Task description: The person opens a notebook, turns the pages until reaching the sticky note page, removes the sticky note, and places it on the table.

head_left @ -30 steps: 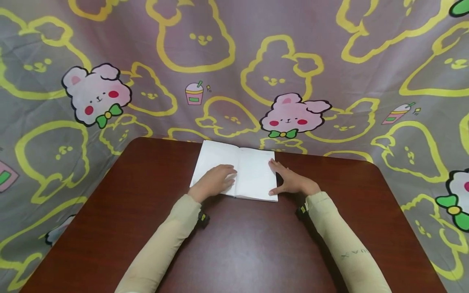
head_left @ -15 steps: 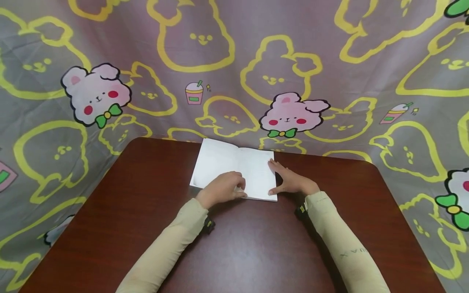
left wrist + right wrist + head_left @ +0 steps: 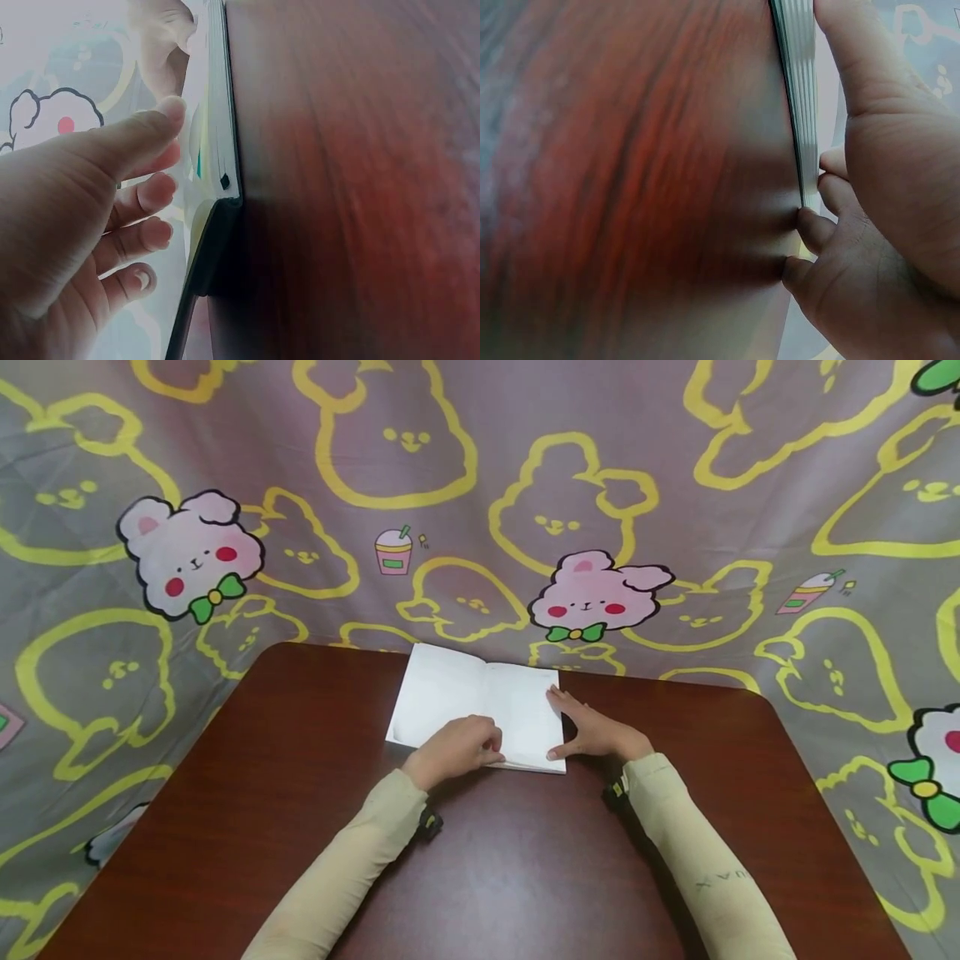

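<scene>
An open notebook (image 3: 442, 685) with white pages and a dark cover lies near the table's far edge. My left hand (image 3: 456, 747) is at its lower edge, just right of the centre fold, with bent fingers and the thumb stretched along the right page. In the left wrist view the left thumb (image 3: 171, 112) and fingertips come close together beside a slightly raised page; no paper shows between them. My right hand (image 3: 596, 728) rests at the right edge, thumb and fingers spread. The right wrist view has the right thumb (image 3: 836, 45) over the page block and fingertips against the outer edge.
The reddish-brown table (image 3: 480, 860) has rounded far corners. Right behind the notebook hangs a grey curtain (image 3: 450, 468) printed with yellow outlines and bunny heads, and it continues along both sides.
My left hand has moved right and nearer me, from the left page to the lower edge by the fold, and its fingers are more bent. My right hand has stayed in place.
</scene>
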The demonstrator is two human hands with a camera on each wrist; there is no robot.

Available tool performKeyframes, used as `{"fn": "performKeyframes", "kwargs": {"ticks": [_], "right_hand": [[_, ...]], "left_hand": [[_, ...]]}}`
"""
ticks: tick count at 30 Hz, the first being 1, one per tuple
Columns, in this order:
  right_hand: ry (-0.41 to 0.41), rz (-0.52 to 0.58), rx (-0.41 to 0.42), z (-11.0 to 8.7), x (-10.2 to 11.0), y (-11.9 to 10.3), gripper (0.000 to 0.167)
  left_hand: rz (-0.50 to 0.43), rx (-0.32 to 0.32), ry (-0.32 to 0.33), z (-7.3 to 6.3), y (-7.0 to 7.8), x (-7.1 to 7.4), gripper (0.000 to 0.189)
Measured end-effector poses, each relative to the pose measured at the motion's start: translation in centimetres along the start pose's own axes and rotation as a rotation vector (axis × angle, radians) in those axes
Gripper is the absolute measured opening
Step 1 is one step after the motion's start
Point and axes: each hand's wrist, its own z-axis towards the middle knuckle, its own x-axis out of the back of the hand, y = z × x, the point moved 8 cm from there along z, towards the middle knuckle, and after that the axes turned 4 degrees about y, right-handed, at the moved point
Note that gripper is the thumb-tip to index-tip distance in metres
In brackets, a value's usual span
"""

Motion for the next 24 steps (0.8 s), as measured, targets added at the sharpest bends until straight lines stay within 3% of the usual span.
{"fn": "performKeyframes", "kwargs": {"ticks": [9, 15, 24], "right_hand": [[-0.002, 0.001, 0.007, 0.1, 0.1, 0.0, 0.123], [0.005, 0.008, 0.016, 0.1, 0.3, 0.0, 0.123], [0.003, 0.03, 0.05, -0.5, 0.6, -0.1, 0.121]], "left_hand": [[0.117, -0.079, -0.003, 0.0, 0.6, -0.3, 0.02], [0.188, -0.132, 0.035, 0.1, 1.1, -0.1, 0.019], [0.211, -0.138, 0.07, -0.4, 1.6, 0.7, 0.021]]}}
